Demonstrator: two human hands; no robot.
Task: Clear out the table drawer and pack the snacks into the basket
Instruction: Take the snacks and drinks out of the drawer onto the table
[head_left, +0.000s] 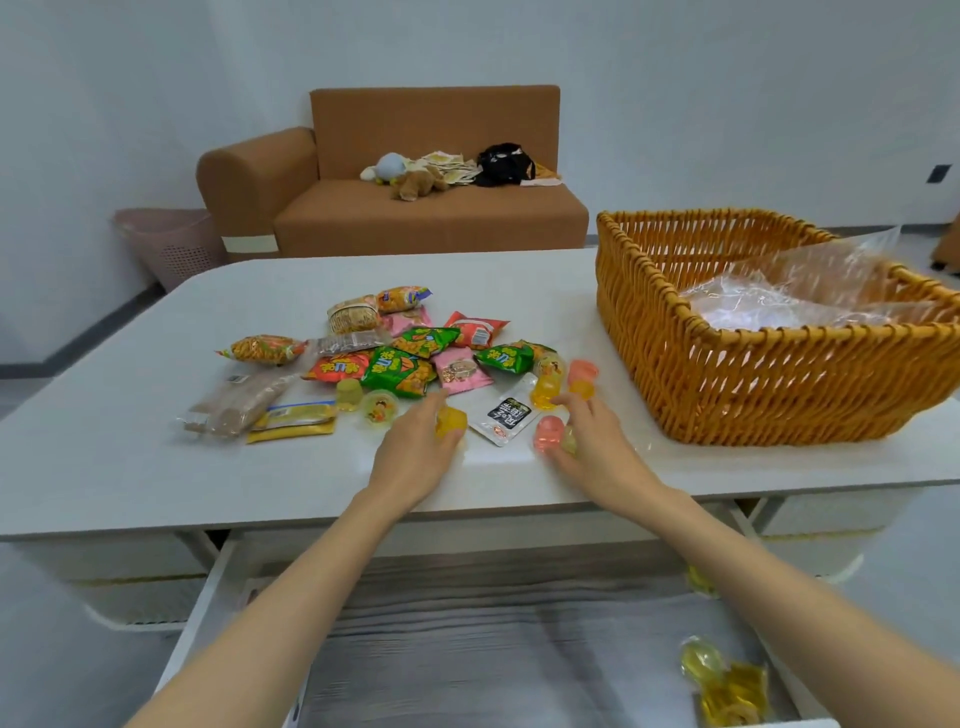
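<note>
Gripping a translucent orange jelly cup (451, 422) in curled fingers of the left hand (410, 457), by the front edge of the white table (104, 467); pinching a pink jelly cup (548, 434) (pale one alongside) in those of the right hand (592, 447). At the right edge, a woven orange wicker basket (727, 364); in the open drawer (467, 639), yellow jelly cups (722, 686).

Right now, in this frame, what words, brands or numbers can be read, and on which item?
Nothing reads clearly.
Green snack packet: large yellow characters, too blurred to read.
Black-and-white sachet: white characters, too blurred to read.
Orange-red packet: white label, print too small to read.
</note>
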